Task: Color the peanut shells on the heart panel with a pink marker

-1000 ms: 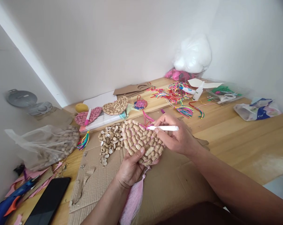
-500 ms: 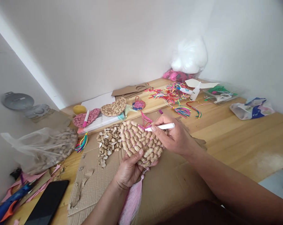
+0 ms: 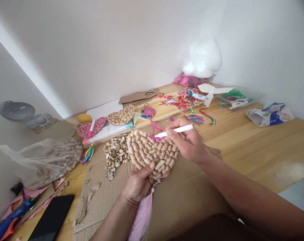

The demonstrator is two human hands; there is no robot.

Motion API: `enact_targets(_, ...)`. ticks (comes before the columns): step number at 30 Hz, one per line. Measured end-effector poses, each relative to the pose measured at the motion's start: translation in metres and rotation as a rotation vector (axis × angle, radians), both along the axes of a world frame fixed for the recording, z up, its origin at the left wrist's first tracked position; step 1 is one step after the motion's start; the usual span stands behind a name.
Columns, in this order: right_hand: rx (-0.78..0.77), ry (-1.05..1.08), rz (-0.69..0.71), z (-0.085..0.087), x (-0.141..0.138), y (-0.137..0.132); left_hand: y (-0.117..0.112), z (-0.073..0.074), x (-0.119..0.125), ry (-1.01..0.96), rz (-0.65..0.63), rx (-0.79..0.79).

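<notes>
My left hand (image 3: 139, 182) grips the lower edge of a heart-shaped peanut-shell plaque (image 3: 152, 152), thumb on top of the shells. A pink tassel (image 3: 141, 216) hangs from its bottom and a pink cord loop (image 3: 156, 126) rises from the top. My right hand (image 3: 188, 142) pinches a white marker pen (image 3: 175, 131), its tip at the notch of the heart. Shells by the tip are coloured magenta; the others are plain tan. Loose broken peanut shells (image 3: 116, 152) lie to the left on the cardboard sheet (image 3: 104, 197).
Behind stand a pink peanut heart (image 3: 99, 125) with a pink-capped marker (image 3: 92, 128) on it, and a plain one (image 3: 121, 115). A bag of peanuts (image 3: 63, 155), phone (image 3: 51, 217) and glue gun (image 3: 13, 214) are left. Coloured threads (image 3: 184, 100) and a glue bottle (image 3: 209, 97) lie far right.
The marker is tilted a little differently and my right hand has shifted slightly up and right. More magenta shows near the notch. My left hand stays on the heart.
</notes>
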State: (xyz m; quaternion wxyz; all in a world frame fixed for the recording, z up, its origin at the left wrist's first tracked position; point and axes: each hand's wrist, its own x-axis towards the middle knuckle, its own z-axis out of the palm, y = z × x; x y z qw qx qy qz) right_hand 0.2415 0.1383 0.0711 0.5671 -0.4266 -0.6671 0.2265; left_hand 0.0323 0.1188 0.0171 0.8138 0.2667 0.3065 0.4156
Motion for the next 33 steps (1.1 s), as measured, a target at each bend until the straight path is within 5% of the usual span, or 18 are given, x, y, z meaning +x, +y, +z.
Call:
enact_targets(12,0.189,-0.060,-0.049,0.016,-0.005,-0.012,-0.001,0.001,-0.001,-0.025,-0.037,0.059)
enact_targets(33,0.018,-0.053,-0.026,0.014,-0.004,-0.012,-0.002,0.003,0.000,0.031,-0.031,0.044)
